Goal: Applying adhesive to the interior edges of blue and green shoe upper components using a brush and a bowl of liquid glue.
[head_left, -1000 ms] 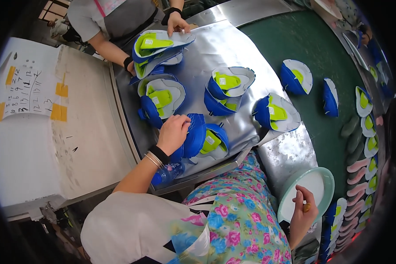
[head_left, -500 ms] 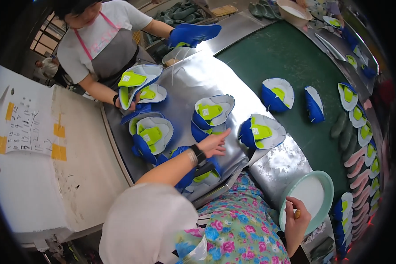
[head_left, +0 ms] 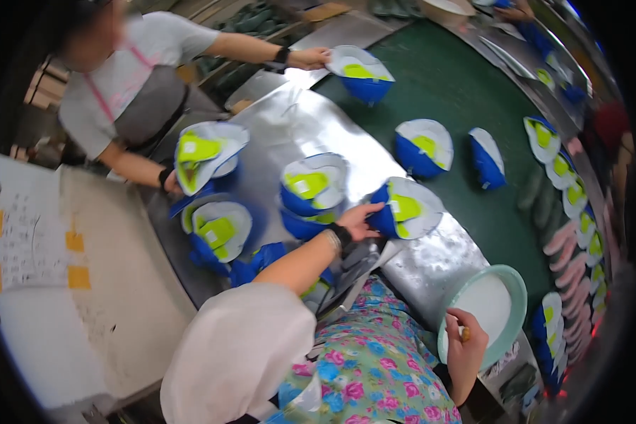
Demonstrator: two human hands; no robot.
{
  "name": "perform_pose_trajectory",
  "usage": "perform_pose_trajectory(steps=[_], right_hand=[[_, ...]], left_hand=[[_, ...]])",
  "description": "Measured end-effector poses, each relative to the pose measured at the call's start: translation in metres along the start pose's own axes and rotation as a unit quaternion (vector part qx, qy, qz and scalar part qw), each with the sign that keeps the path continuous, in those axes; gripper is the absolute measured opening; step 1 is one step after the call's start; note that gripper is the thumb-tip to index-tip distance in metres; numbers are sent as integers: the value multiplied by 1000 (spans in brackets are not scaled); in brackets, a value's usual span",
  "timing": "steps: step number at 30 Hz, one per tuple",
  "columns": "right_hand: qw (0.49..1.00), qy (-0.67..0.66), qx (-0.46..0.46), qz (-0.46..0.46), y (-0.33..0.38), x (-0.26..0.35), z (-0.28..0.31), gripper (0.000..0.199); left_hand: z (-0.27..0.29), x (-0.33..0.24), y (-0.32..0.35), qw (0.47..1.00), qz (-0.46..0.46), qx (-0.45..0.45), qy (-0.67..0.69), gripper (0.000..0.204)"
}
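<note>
My left hand (head_left: 360,220) reaches across the metal table, its fingers closed on the left edge of a blue shoe upper (head_left: 415,210) with white and lime lining. Over the green basin (head_left: 517,311) of white liquid, my right hand (head_left: 468,340) is closed around a brush (head_left: 465,334); only its yellow-brown handle end shows and the bristles are hidden. Left of my left hand stands a stack of blue uppers (head_left: 312,185). More uppers (head_left: 220,230) lie farther left. Two others, one wide (head_left: 424,148) and one narrow (head_left: 487,159), rest on the green belt.
Across the table a co-worker in a grey apron (head_left: 148,106) holds one upper (head_left: 364,74) over the belt's edge and touches others at left. Along the right lie a row of uppers (head_left: 544,139) and pink insole-like pieces (head_left: 562,254). A pale panel (head_left: 113,283) with taped paper stands left.
My left hand has moved right from beside the stack and closed on the upper. My right hand stays at the basin. The co-worker's upper has moved right, onto the belt's edge.
</note>
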State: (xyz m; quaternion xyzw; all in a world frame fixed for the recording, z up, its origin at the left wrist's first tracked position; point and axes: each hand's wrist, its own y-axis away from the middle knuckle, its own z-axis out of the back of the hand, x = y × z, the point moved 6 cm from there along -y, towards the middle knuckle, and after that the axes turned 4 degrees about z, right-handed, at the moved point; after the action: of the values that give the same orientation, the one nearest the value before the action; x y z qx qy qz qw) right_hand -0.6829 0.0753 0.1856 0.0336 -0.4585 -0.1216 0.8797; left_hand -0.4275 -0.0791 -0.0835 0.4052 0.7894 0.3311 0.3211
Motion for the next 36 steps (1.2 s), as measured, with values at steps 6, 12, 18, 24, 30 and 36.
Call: perform_pose_trajectory(steps=[6, 12, 18, 24, 30, 36], right_hand=[[998, 15, 16, 64, -22, 8, -3, 20], [980, -10, -68, 188, -36, 37, -10, 44], [965, -31, -14, 261, -4, 34, 19, 31], [974, -73, 45, 212, 36, 10, 51, 26], [983, -135, 35, 120, 87, -29, 97, 24], [941, -35, -337, -7, 135, -146, 200, 25]], left_hand=[[-40, -4, 44, 989, -80, 124, -12, 55], [-124, 20, 136, 913, -166, 159, -339, 56], [-151, 46, 171, 911, -154, 162, -347, 50], [-219, 89, 164, 790, -289, 240, -486, 78], [-235, 142, 157, 882, -143, 265, -363, 76], [-203, 165, 182, 895, -36, 233, -378, 75]])
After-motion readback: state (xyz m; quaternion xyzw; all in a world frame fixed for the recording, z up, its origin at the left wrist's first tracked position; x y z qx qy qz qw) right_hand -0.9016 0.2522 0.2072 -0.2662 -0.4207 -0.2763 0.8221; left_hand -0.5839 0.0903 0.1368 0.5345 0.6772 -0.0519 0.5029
